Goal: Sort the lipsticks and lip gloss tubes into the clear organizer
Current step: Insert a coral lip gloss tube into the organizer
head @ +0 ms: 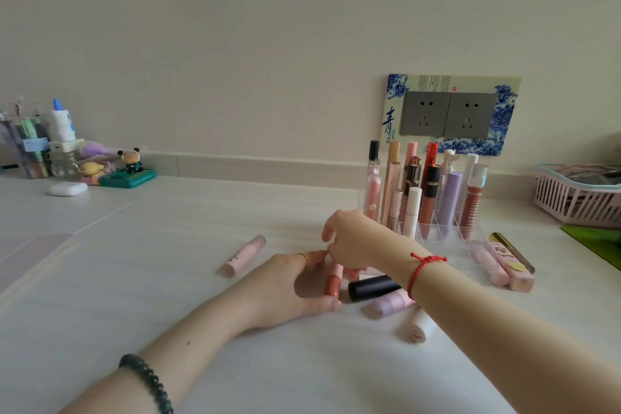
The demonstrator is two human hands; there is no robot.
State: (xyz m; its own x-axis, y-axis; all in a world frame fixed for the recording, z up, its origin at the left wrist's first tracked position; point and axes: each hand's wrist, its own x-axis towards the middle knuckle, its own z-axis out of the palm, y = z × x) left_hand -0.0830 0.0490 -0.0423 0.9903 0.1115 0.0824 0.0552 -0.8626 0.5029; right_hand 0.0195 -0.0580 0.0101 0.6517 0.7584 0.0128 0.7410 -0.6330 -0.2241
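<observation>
Curling downward at centre frame, the right hand (353,239) hides its fingertips; whether it holds anything I can't tell. Just below and left, the left hand (289,286) cups round a terracotta gloss tube (333,284) lying on the table (168,279), grip unclear. The clear organizer (450,235), part-filled, stands right of centre.

Far right, socket surround (392,101): large blue character 青 on its left edge, legible; smaller characters beneath it and fine columns along the top too small. Far left, green figurine base (129,179): lettering blurred, unreadable
</observation>
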